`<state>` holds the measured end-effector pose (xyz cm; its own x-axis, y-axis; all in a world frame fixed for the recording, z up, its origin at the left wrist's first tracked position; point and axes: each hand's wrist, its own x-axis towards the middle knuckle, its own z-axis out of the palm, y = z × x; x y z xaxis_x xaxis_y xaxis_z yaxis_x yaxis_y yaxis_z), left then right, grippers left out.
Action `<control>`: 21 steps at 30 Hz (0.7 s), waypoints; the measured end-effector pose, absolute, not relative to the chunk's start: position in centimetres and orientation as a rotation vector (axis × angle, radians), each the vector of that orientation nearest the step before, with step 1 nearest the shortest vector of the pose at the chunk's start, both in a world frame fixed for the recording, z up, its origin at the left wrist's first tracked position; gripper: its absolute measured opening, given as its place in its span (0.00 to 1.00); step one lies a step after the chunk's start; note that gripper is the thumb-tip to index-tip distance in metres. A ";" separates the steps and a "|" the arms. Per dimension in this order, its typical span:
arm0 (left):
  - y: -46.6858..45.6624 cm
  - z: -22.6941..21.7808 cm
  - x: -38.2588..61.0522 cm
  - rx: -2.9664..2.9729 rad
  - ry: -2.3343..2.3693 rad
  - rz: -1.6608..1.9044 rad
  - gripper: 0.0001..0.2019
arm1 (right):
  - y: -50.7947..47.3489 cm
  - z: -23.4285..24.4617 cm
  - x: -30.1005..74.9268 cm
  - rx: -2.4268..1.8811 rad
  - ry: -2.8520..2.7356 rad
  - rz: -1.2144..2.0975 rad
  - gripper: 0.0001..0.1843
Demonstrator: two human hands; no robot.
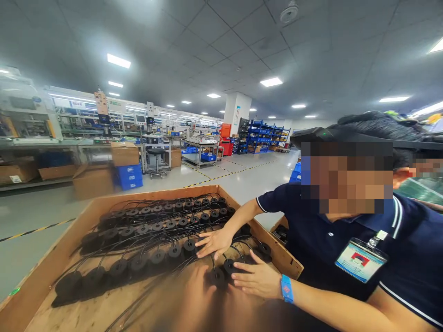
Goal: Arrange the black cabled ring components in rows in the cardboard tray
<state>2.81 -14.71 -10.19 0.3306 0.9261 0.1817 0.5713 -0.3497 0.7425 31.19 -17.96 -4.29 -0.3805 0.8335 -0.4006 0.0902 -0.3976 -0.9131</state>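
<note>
A shallow wooden tray [58,258] holds several rows of black round parts [157,256] with black cables. A co-worker in a dark polo shirt [408,258] leans in from the right. One of that person's hands [214,242] lies flat, fingers spread, on the parts. The other hand [256,279], with a blue wristband [286,288], rests beside a round part [217,276]. A brown motion smear [197,299] low in the tray, near those hands, may be my right hand, but its fingers cannot be made out. My left hand is out of sight.
Cardboard boxes [93,180] and blue crates [128,176] stand on the grey floor beyond the tray. Behind them are workbenches, a stool [157,162], blue shelving [261,136] and a white pillar [237,113]. Yellow floor lines cross the floor. A second person's head shows at far right.
</note>
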 end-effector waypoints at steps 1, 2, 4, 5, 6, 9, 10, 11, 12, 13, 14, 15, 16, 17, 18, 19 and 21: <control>-14.8 -9.9 2.3 2.063 1.366 0.875 0.22 | -17.9 -4.2 31.0 -1.269 -1.308 1.852 0.26; -14.9 -9.6 1.5 2.096 1.427 0.921 0.23 | -17.8 -4.1 30.9 -1.215 -1.315 1.894 0.27; -15.2 -9.0 -0.6 2.165 1.538 0.935 0.26 | -17.7 -4.2 30.9 -1.106 -1.279 2.007 0.40; -15.3 -8.8 -1.9 2.196 1.591 0.905 0.28 | -17.8 -4.4 30.9 -1.062 -1.259 2.064 0.49; -15.3 -8.7 -3.2 2.223 1.652 0.867 0.29 | -17.9 -4.5 30.9 -1.038 -1.248 2.111 0.57; -15.3 -9.0 -7.3 2.248 1.880 0.676 0.23 | -17.9 -4.9 29.9 -0.990 -1.278 2.186 0.64; -15.1 -9.1 -8.5 2.236 1.944 0.581 0.20 | -17.8 -4.9 29.3 -0.970 -1.305 2.197 0.63; -15.0 -9.3 -9.5 2.222 1.987 0.483 0.18 | -17.5 -4.8 28.7 -0.949 -1.332 2.209 0.62; -14.8 -9.3 -10.2 2.212 2.008 0.398 0.17 | -17.0 -4.7 28.0 -0.941 -1.362 2.214 0.62; -14.6 -9.3 -10.9 2.204 2.016 0.329 0.17 | -16.5 -4.5 27.4 -0.950 -1.394 2.205 0.61; -14.5 -9.1 -11.3 2.200 2.019 0.281 0.17 | -16.0 -4.2 26.9 -0.977 -1.427 2.182 0.60; -14.5 -8.9 -11.6 2.197 2.022 0.245 0.18 | -15.5 -3.8 26.4 -1.016 -1.456 2.147 0.59; -14.6 -8.7 -11.9 2.199 2.028 0.225 0.18 | -15.3 -3.3 26.2 -1.063 -1.476 2.101 0.58; -14.8 -8.4 -12.0 2.210 2.034 0.220 0.19 | -15.4 -2.7 26.0 -1.115 -1.487 2.051 0.57; -15.0 -8.1 -12.0 2.229 2.041 0.230 0.19 | -16.1 -2.0 26.1 -1.176 -1.485 1.980 0.55; -15.0 -7.9 -11.8 2.257 2.047 0.262 0.18 | -17.4 -1.3 26.3 -1.249 -1.465 1.876 0.50; -14.3 -7.4 -10.5 2.332 2.033 0.393 0.18 | -21.8 0.3 26.7 -1.432 -1.370 1.519 0.36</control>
<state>-10.52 -14.28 -7.45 0.1186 0.9777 0.1735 0.9719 -0.1501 0.1813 26.68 -21.81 0.26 -0.2074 0.9318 -0.2978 0.2006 -0.2574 -0.9453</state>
